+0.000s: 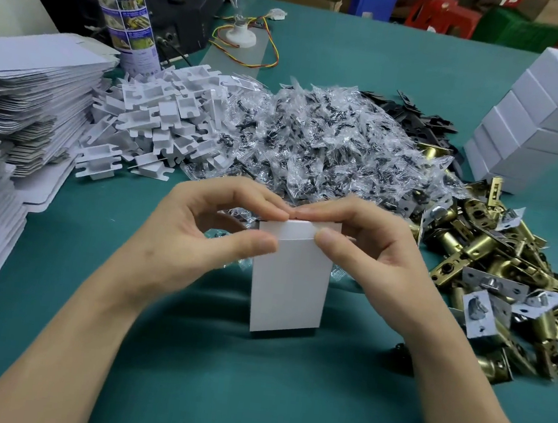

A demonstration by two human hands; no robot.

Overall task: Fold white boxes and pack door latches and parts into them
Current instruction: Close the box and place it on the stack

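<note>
While both hands grasp the top of the white box (pixel 289 281), I read the grip like this: the left hand (pixel 199 234) has its thumb (pixel 250 244) pressed on the near face just below the flap. Its fingertips (pixel 270 210) curl over the top edge from behind. The right hand (pixel 366 251) mirrors it, thumb (pixel 333 239) on the front and fingers hooked over the far side of the closed end. The two sets of fingertips meet above the middle of the box. So each hand is clenched on the box, neither one released.

The box stands upright between the hands, long face toward me, with its lower end down at the green table (pixel 219 377). I cannot tell whether it actually rests there.

Just behind the hands lies a big heap of clear bagged screws (pixel 312 139). Beside it to the left is a pile of folded white inserts (pixel 156 119). Further left are tall stacks of flat box blanks (pixel 32 92). To the right of the box sprawls a heap of brass latches (pixel 493 254), some with paper wraps on their ends. Behind them lie black plates (pixel 422 116), and at the far right stands a stack of finished boxes (pixel 538 118).
</note>
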